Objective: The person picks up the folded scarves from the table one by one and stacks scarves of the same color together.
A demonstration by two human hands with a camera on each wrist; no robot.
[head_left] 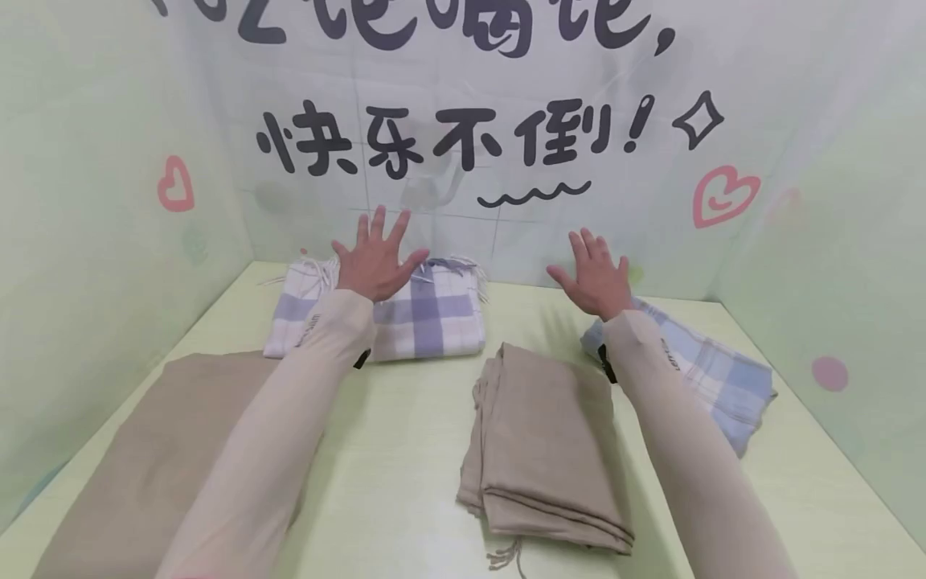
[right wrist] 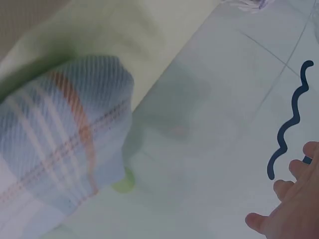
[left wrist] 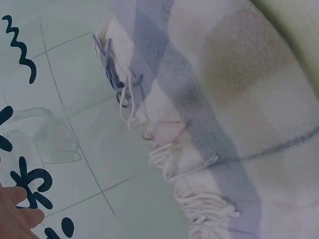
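Note:
Both hands are raised with fingers spread and hold nothing. In the head view, my left hand (head_left: 376, 261) overlaps the back of a folded white and purple plaid scarf (head_left: 434, 326) with fringe. That scarf (left wrist: 234, 74) fills much of the left wrist view, the fingers at its lower left. My right hand (head_left: 596, 277) is up near the back wall, above the end of a blue and white plaid scarf (head_left: 723, 378), partly hidden by the forearm. In the right wrist view the blue scarf (right wrist: 65, 139) lies left of the fingers.
A folded brown scarf (head_left: 553, 450) with a bit of fringe lies in the middle front of the table (head_left: 391, 482). A larger brown cloth (head_left: 159, 458) covers the left side, partly under the left forearm. A printed curtain-like wall (head_left: 463, 217) closes off the back.

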